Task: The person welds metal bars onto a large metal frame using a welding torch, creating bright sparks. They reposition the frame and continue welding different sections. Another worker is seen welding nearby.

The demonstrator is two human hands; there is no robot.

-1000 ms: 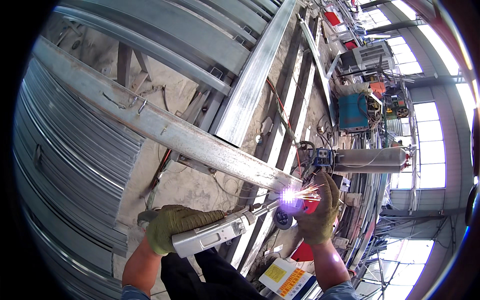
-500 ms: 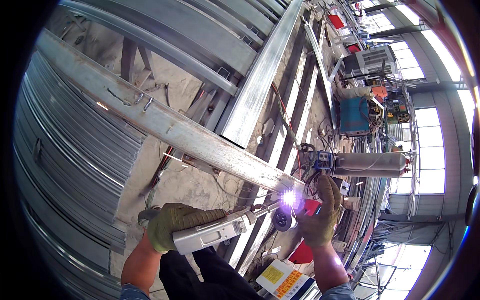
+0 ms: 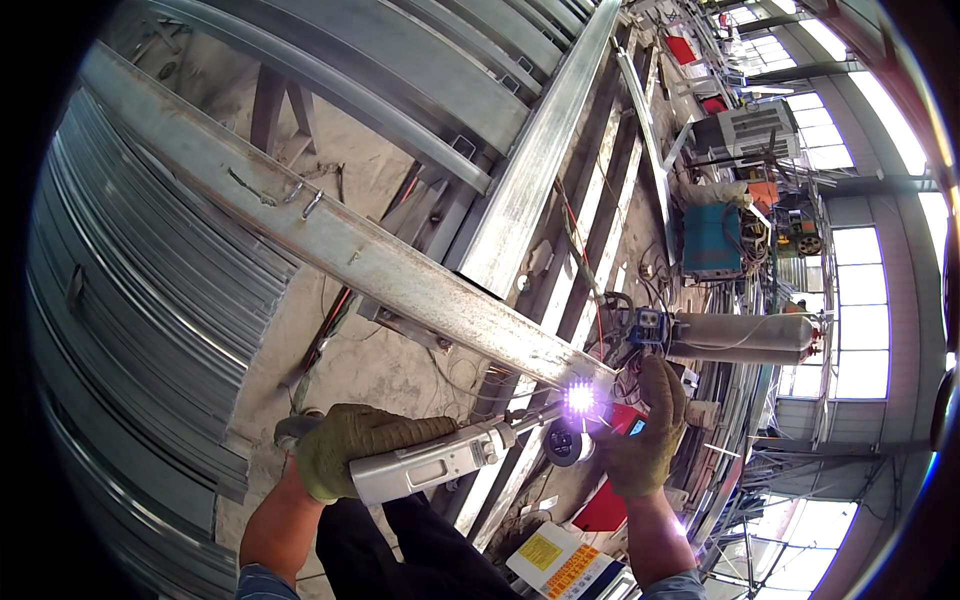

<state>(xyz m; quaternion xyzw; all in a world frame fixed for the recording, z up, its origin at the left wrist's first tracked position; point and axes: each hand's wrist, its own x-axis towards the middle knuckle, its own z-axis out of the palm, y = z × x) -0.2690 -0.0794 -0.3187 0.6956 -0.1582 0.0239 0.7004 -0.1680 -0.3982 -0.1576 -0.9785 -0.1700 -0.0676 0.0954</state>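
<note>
My left hand [image 3: 345, 450], in an olive work glove, is wrapped around a silver, boxy handheld welder [image 3: 420, 466]. The tool's narrow nozzle points right, toward a bright violet-white arc [image 3: 580, 399] at the near end of a long, rust-stained steel beam [image 3: 400, 268]. Glare hides the exact spot where nozzle and metal meet. Beside the arc, on its right, my gloved right hand [image 3: 645, 440] is raised, with its fingers stretched upward and the thumb apart; I see nothing held in it.
Stacked steel profiles [image 3: 160, 290] fill the left, and more steel tubes [image 3: 420, 90] lie beyond the beam. A blue machine [image 3: 712, 240], a grey gas cylinder [image 3: 745, 337] and loose cables are at right. A white box [image 3: 560, 560] with coloured labels sits low near my legs.
The scene has shifted slightly in view, the beam appearing a little farther right. Both hands keep nearly the same pose, and the arc still glows. A bright streak over the left stack is gone.
</note>
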